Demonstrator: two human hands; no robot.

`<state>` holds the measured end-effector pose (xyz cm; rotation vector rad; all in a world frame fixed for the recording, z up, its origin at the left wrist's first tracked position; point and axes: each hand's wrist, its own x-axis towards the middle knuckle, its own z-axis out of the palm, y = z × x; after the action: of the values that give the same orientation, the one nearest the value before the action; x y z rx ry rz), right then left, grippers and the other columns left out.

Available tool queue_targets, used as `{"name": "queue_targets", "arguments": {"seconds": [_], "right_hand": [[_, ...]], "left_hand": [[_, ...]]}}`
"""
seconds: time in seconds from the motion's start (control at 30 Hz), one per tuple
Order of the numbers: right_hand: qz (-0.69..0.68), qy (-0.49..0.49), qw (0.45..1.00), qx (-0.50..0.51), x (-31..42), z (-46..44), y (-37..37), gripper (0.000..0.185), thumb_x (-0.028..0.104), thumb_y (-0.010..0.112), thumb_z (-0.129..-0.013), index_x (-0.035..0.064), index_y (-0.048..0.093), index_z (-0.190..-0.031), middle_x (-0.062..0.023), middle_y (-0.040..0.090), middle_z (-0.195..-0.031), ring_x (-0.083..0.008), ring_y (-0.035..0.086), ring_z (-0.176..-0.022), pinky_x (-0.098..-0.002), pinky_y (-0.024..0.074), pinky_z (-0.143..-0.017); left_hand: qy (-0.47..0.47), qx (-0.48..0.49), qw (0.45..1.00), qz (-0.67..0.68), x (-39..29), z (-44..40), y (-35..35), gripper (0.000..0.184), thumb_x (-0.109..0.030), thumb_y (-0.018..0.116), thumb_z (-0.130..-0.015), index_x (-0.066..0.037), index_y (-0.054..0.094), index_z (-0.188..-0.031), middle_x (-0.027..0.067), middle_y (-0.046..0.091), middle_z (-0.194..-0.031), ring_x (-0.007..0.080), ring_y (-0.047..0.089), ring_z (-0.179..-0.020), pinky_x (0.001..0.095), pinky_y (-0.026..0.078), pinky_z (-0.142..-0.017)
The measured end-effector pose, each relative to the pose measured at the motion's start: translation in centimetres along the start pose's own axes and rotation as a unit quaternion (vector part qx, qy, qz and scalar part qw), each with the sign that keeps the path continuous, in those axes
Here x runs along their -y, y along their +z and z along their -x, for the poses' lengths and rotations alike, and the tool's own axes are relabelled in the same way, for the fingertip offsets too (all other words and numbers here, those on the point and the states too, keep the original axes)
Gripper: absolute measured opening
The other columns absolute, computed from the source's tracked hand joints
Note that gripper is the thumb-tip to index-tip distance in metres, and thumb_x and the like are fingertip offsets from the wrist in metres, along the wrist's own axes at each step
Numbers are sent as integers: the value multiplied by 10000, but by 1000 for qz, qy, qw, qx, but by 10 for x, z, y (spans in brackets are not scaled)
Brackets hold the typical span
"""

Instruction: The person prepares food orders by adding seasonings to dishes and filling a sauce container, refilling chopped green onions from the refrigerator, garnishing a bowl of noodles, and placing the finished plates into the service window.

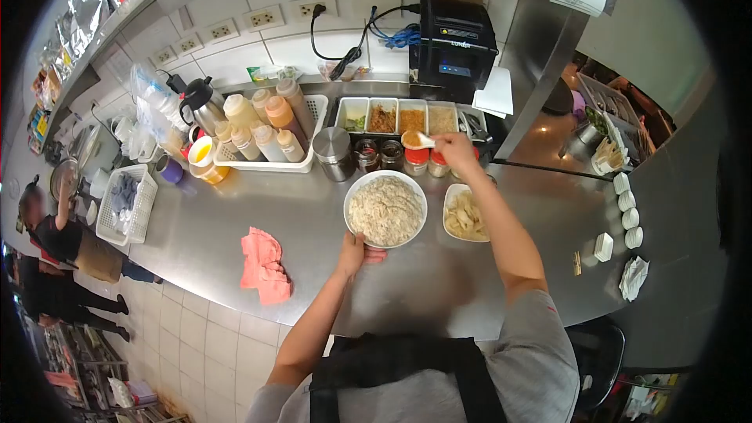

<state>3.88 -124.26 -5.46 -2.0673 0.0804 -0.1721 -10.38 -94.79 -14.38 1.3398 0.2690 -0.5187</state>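
A large white bowl [424,205] heaped with pale, fried-rice-like food stands on the steel counter. My left hand [356,252] grips its near edge, with fingers under the rim. My right hand [456,150] is closed on a white spoon [425,141] loaded with orange-brown crumbs. The spoon is above red-lidded jars [416,158], just in front of a row of white topping tubs [383,116]. Below my right forearm sits a smaller white bowl [448,223] of pale yellowish pieces, partly hidden by the arm.
Left of the jars stand a steel canister [334,155] and a white basket [270,165] of squeeze bottles. A pink cloth [265,265] lies on the counter. A black printer [456,41] is at the back. Small white dishes [630,218] line the right. Other people [86,247] stand at far left.
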Motion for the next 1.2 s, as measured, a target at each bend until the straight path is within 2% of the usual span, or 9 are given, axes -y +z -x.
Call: {"name": "queue_targets", "arguments": {"seconds": [0.03, 0.1, 0.27, 0.37, 0.67, 0.77, 0.87, 1.1, 1.2], "right_hand": [[-13, -13, 1000, 21, 3, 16, 5, 253, 93, 588, -819, -24, 716, -1004, -85, 702, -769, -129, 614, -684, -282, 473, -628], [-1, -54, 998, 20, 6, 45, 19, 232, 151, 601, -797, 27, 739, -936, -164, 706, -791, -238, 686, -750, -336, 521, -714], [51, -121, 991, 16, 24, 87, 44, 261, 117, 597, -793, 9, 711, -1001, -206, 672, -925, -330, 665, -820, -384, 521, -744], [75, -127, 989, 24, 36, 96, 45, 247, 86, 572, -803, -17, 706, -983, -185, 688, -893, -290, 667, -762, -364, 509, -709], [66, -136, 988, -38, 41, 100, 31, 202, 46, 580, -776, -44, 686, -923, -216, 633, -894, -364, 630, -840, -419, 505, -744], [107, -194, 975, -6, 47, 111, 28, 201, 41, 584, -782, -49, 673, -938, -205, 618, -898, -376, 622, -846, -427, 508, -753], [163, -240, 956, -50, 44, 113, 29, 206, 48, 586, -790, -36, 667, -960, -204, 605, -909, -388, 616, -855, -436, 510, -757], [102, -125, 983, -91, 28, 27, 9, 159, 65, 588, -776, -24, 698, -848, -247, 656, -883, -427, 636, -816, -487, 512, -750], [239, -95, 957, -134, 4, -35, 21, 178, 88, 573, -801, -43, 691, -829, -271, 663, -865, -430, 651, -838, -482, 525, -740]], "left_hand": [[1, 5, 1000, -3, 2, -1, -1, 279, -159, 245, -1039, 25, 263, -1248, 269, 646, -907, 338, 701, -674, 407, 624, -569], [-1, 11, 1000, -3, 5, -3, -2, 283, -163, 245, -1038, 27, 261, -1248, 270, 647, -899, 340, 701, -675, 409, 623, -569], [-15, 7, 1000, -7, 2, -2, -1, 288, -169, 254, -1039, 41, 269, -1235, 271, 651, -862, 340, 701, -672, 411, 621, -565], [-7, 7, 1000, 0, 2, -1, -1, 279, -169, 262, -1040, 53, 291, -1206, 271, 651, -848, 339, 700, -662, 409, 618, -554], [-10, -6, 1000, -6, 7, -6, -3, 287, -197, 267, -1046, 31, 255, -1220, 270, 649, -857, 342, 698, -659, 408, 614, -544], [-6, 9, 1000, 1, 9, -5, -4, 288, -224, 267, -1050, 1, 245, -1228, 281, 645, -874, 348, 698, -672, 416, 612, -551], [-6, 0, 1000, -9, 9, -4, -3, 270, -243, 262, -1053, -23, 244, -1209, 289, 642, -886, 351, 698, -678, 421, 612, -560], [-9, -1, 1000, -29, 12, -3, -3, 297, -237, 257, -1051, 17, 310, -1196, 263, 655, -881, 328, 697, -685, 403, 612, -587], [-9, -1, 1000, -27, 13, -11, -4, 278, -228, 255, -1049, 11, 304, -1182, 260, 653, -862, 328, 695, -671, 404, 612, -572]]}}
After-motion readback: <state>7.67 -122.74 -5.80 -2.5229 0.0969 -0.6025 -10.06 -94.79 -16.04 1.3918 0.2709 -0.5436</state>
